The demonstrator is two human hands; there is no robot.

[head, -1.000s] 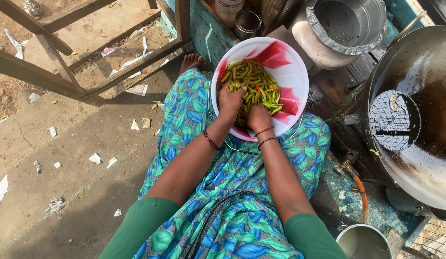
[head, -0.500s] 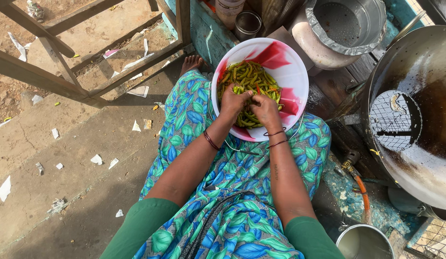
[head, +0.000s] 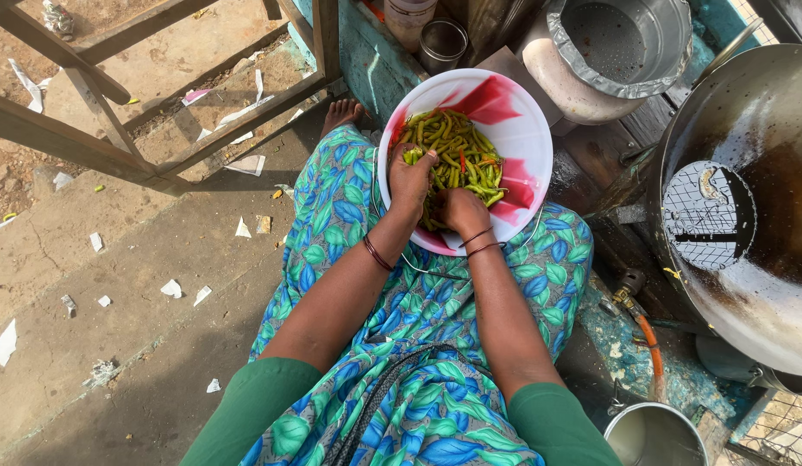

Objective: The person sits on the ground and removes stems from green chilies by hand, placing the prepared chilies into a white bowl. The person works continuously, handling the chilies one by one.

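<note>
A round white-and-pink bowl (head: 522, 121) rests on my lap, over a blue and green leaf-print cloth (head: 332, 216). It holds a heap of green chillies (head: 465, 155) with a few red ones. My left hand (head: 411, 183) lies on the near left of the heap, its fingers curled over some chillies. My right hand (head: 459, 210) sits beside it at the near rim, fingers closed among the chillies. Both wrists wear thin bangles.
A big dark wok (head: 746, 198) with a mesh skimmer (head: 703, 216) stands at the right. A steel pot (head: 625, 39) on a clay stove is beyond the bowl, a small steel cup (head: 442, 43) beside it. A wooden frame (head: 142, 129) crosses the littered ground at left.
Both hands have shifted within the bowl: the left slid to the left side of the heap, the right drew back toward the near rim.
</note>
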